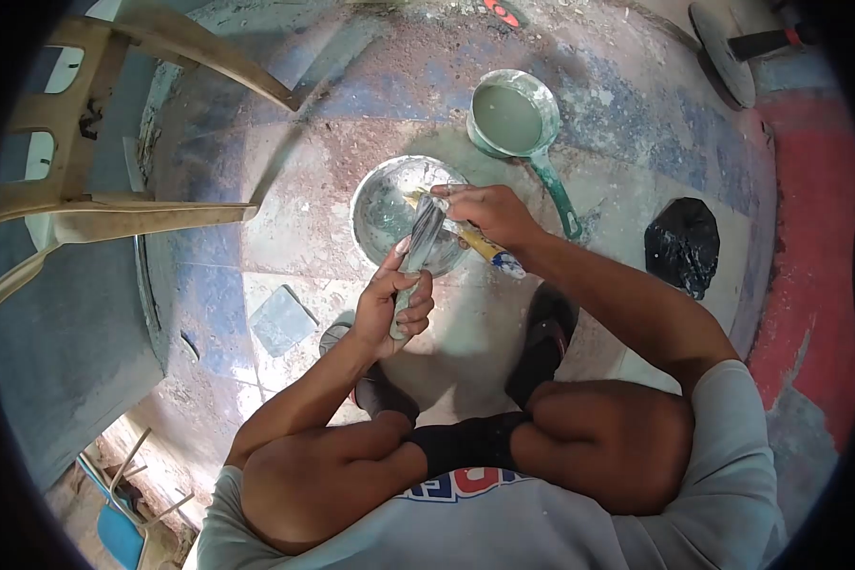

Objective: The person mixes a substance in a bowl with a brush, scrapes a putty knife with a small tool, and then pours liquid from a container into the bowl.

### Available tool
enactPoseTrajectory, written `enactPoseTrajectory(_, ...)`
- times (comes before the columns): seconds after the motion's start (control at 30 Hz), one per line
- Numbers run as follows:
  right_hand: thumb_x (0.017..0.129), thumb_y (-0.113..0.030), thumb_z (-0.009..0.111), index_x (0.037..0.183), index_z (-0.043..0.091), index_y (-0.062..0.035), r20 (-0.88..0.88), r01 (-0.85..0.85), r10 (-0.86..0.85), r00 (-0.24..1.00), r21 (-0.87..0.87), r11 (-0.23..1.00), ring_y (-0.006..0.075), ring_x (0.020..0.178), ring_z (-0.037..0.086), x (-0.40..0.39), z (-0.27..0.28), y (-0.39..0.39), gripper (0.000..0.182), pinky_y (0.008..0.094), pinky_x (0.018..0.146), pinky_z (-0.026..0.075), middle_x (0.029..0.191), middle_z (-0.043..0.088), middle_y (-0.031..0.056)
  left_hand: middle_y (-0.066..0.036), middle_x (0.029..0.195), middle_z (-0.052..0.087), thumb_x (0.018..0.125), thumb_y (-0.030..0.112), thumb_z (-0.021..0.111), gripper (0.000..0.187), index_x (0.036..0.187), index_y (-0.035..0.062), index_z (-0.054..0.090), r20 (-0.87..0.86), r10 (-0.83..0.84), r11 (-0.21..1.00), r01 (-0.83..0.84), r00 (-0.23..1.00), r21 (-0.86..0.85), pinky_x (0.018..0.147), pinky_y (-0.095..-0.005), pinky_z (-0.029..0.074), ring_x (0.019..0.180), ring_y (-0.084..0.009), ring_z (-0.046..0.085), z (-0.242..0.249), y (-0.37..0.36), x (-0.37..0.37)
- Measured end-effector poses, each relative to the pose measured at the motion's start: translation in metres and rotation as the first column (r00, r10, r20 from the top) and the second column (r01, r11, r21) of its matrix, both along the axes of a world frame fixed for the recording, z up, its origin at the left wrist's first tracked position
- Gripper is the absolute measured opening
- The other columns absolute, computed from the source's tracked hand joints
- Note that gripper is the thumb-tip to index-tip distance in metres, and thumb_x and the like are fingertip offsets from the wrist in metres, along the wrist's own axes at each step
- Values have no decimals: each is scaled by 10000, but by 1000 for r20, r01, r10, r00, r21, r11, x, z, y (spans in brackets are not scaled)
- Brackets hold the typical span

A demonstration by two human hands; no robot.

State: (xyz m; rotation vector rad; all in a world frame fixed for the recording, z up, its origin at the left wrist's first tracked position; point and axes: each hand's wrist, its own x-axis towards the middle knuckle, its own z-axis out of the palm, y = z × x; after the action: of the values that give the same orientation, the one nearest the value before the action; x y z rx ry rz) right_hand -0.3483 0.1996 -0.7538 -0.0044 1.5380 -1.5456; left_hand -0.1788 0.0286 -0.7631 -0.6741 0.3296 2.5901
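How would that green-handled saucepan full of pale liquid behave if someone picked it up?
The saucepan looks nearly full, so probably heavy for its size and apt to slosh or spill if tilted. Its long handle looks paint-smeared, so possibly slippery.

The bowl (382, 204) is silvery grey, smeared with pale paste. The trowel (425, 237) has a grey metal blade streaked white and a pale green handle. The second tool (489, 252) has a yellow handle with a blue and white end. The saucepan (509, 119) is pale green with a darker green handle, holding grey-green liquid. The floor (579, 104) is patchy: blue, rust-brown and whitish, with a red band at one side. The bag (682, 245) is black. The chair (76, 123) is beige. The shirt (731, 475) is light grey with red and blue lettering.
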Motion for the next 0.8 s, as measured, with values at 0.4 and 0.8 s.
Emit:
enactPoseTrajectory(0.4,928,-88,668,1113,744,67,80,74,-70,994,-44,996,94,873,632,3,1,-1,253,265,751,530,1223,702,66,-43,793,446,1017,131,485,542,1517,304,368,-5,6,1000,-6,1000,13,423,-199,294,505,-77,348,2,0,1)
enactPoseTrajectory(0.8,921,-97,693,1017,761,86,15,63,-63,998,-56,996,101,967,635,4,2,-2,218,261,832,511,1338,670,70,-48,796,446,1006,132,485,561,1524,307,357,-6,3,1000,-3,1000,-3,423,-199,301,511,-79,352,2,0,1)
